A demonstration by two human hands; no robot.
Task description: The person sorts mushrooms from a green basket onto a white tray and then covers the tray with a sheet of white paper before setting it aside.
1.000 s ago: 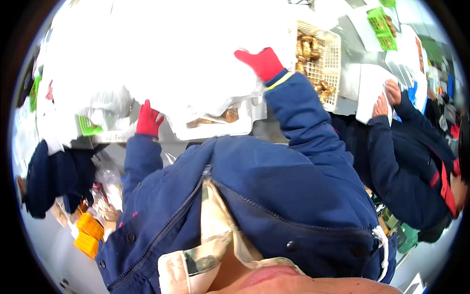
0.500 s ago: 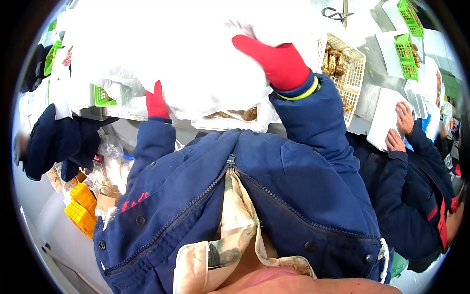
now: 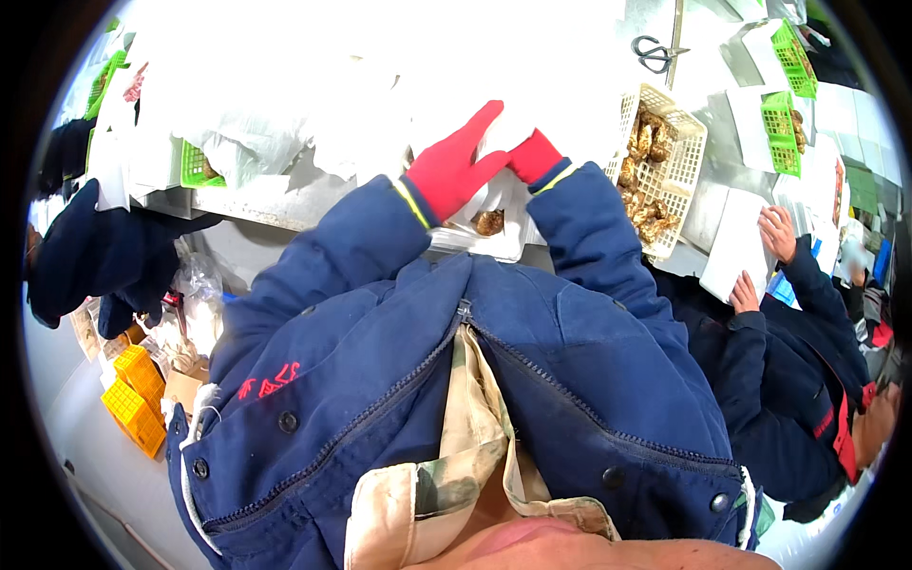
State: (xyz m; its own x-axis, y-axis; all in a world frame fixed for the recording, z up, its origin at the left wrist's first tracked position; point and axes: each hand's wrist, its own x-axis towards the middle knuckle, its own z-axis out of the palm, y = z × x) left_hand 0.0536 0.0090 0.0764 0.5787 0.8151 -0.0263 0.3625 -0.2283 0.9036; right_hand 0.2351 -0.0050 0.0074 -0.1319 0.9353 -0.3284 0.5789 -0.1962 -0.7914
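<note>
In front of me is a white container (image 3: 513, 237) lined with thin white plastic. A brown, knobbly piece like a mushroom (image 3: 488, 222) shows in it. Over its left side is my left hand (image 3: 456, 166) in a red glove, one finger stretched toward the far side and another toward the right; nothing shows between them. Close on its right, my right hand (image 3: 535, 156), also red-gloved, is over the container's far right side. Glare hides most of its fingers, and I cannot see whether it holds anything.
Right of my hands stands a cream basket (image 3: 686, 157) with several mushroom-like pieces. Dark-handled scissors (image 3: 655, 54) lie beyond it. Farther right, a co-worker's hands (image 3: 777, 233) rest on a white box (image 3: 736, 242). Clear plastic (image 3: 252, 152) lies left; yellow crates (image 3: 138, 399) stand below.
My left hand has moved right, and my right hand has come back toward me. The large white plastic that covered the container has drawn away, showing more of its inside.
</note>
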